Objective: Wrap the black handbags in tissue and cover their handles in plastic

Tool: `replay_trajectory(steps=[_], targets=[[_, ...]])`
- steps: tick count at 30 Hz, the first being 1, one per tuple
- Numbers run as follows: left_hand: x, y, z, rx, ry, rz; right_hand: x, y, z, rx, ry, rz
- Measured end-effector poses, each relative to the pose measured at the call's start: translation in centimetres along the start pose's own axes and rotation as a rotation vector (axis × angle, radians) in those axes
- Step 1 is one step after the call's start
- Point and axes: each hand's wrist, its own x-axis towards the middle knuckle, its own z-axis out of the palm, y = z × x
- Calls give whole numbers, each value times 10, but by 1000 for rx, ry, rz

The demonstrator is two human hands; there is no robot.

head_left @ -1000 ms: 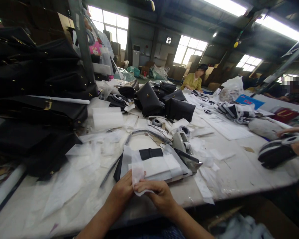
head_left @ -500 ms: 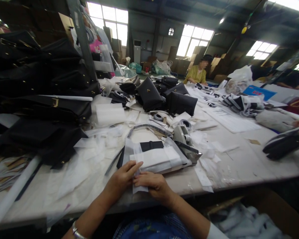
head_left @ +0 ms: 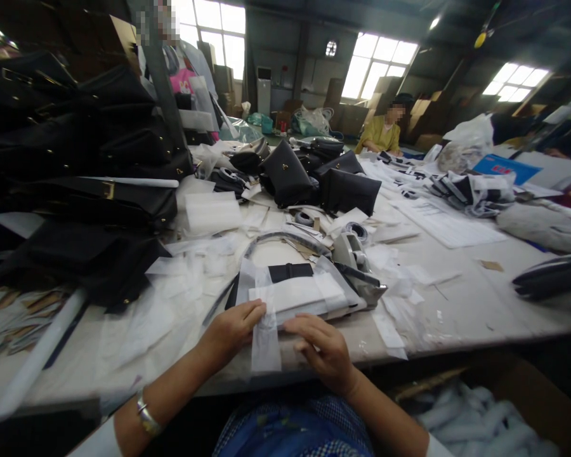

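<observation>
Left hand [head_left: 235, 327] pinches the white strip [head_left: 265, 348]; right hand [head_left: 324, 348] rests beside it, loosely curled and empty. Gripped at one edge only, the strip may slip free.

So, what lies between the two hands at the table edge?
In the head view, a white paper strip hangs between the left hand and the right hand; the left hand pinches its top.
</observation>
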Motion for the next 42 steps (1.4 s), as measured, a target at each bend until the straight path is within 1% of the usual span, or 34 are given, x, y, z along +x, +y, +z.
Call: replay_trajectory(steps=[1,2,5,7,10,12,14,17,20,24,27,30,33,35,38,42], targets=[[0,-1,1,-8,-5,-8,4,2,1,-79,4,-6],[0,-1,1,-17,-12,-14,8,4,4,-160,-18,-17],[0,-1,-3,-54,-48,-21,20,11,15,-367,-156,-22],[0,-1,-13,-81,-79,-16,24,15,23,-452,-231,-16],[5,1,-33,-163,-154,-20,24,21,32,-541,-280,-55],[11,3,-45,-238,-214,-67,22,25,36,-586,-289,-81],[19,6,-49,-283,-246,-130,19,28,39,-616,-300,-94],[26,10,-46,-262,-233,-205,18,30,43,-630,-305,-95],[27,11,-39,-223,-211,-257,20,30,43,-622,-305,-82],[23,8,-37,-217,-218,-228,24,28,38,-601,-347,-60],[21,9,-38,-204,-224,-208,27,26,35,-622,-355,-77],[23,11,-39,-163,-216,-225,31,28,34,-676,-346,-152],[27,13,-37,-105,-214,-253,39,33,33,-737,-363,-238],[30,12,-36,-65,-215,-273,46,37,32,-753,-371,-264],[33,12,-33,-19,-205,-301,53,41,33,-758,-358,-263],[31,14,-35,-10,-177,-321,53,40,36,-770,-325,-219]])
